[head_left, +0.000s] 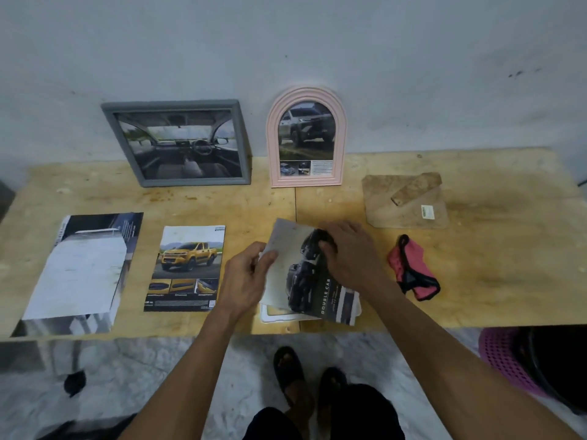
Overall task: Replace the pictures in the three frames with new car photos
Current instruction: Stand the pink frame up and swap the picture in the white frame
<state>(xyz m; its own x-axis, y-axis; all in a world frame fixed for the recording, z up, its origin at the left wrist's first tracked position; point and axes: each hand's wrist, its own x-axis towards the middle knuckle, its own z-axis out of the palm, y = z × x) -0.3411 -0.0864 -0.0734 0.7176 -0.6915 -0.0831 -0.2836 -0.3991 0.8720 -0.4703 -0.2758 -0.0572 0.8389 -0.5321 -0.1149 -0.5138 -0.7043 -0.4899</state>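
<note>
We see two frames leaning on the wall: a grey frame [178,142] and, just right of it, a pink arched frame [306,138], both holding car pictures. In front of the grey frame, two loose prints lie flat: a white-truck sheet [82,271] and a yellow-truck photo [185,268]. Right of those, our left hand [246,277] pinches the dark car photo's [305,274] edge; our right hand [349,252] presses on it, fingers curled. One pink cloth [413,268] and one backing board [403,198] sit further right on the surface [492,249].
</note>
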